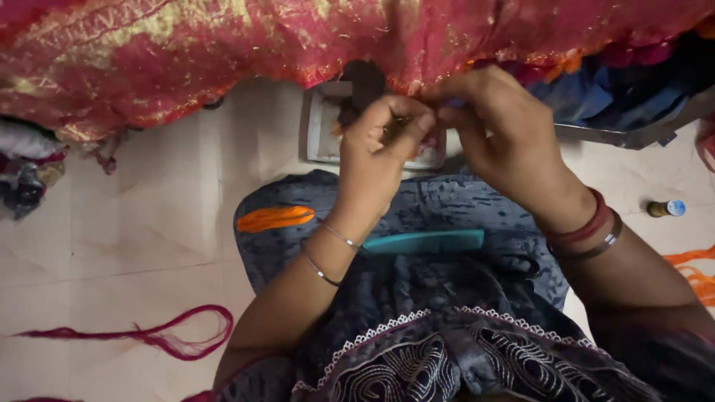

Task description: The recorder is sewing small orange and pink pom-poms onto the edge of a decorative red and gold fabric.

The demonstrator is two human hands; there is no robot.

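Seen from above: a person's left hand point(380, 152) and right hand point(497, 130) meet at approx. 12 o'clock, fingers of both pinched tight on the hem of a red-and-gold fabric point(223, 52) draped across the top of frame. What sits between the fingertips is too small to tell. A dark tassel point(363, 82) hangs at the hem just above the left hand, w/ a white tray point(322, 130) on the floor beneath. On the dark blue lap cloth point(447, 216), centre: a teal comb point(424, 241); an orange thread bundle point(275, 218) at 9 o'clock of it. Maroon thread point(164, 336) lies at 8 o'clock; a small thread spool point(666, 208) at 3 o'clock.
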